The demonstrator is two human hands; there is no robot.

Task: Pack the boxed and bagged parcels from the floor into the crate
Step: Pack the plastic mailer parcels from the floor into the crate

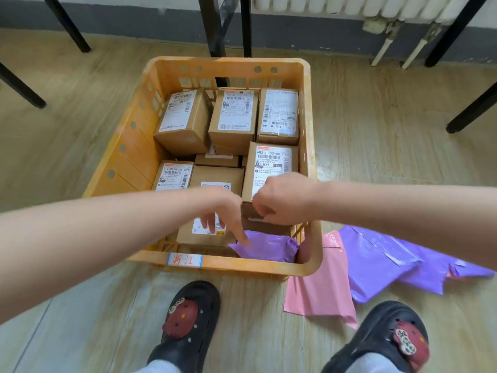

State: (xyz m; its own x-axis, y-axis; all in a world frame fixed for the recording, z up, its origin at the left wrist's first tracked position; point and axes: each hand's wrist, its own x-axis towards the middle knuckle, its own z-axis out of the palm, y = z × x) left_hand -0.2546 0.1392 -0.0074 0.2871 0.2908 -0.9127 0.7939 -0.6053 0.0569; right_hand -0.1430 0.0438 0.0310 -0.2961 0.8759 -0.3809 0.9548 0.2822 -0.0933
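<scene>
An orange plastic crate (150, 84) stands on the floor and holds several brown cardboard boxes with shipping labels. A purple bagged parcel (269, 247) lies in its near right corner. My left hand (226, 214) hangs over the near boxes with fingers spread, one fingertip touching the purple bag. My right hand (279, 200) is curled shut against the near edge of a labelled box (271, 168) on the crate's right side; whether it grips the box is not clear. On the floor right of the crate lie a pink bag (322, 292) and purple bags (382, 265).
Black table and chair legs (215, 25) stand behind and beside the crate. A white radiator (349, 6) runs along the back wall. My two feet in black clogs (188, 321) stand just in front of the crate on the wood-pattern floor.
</scene>
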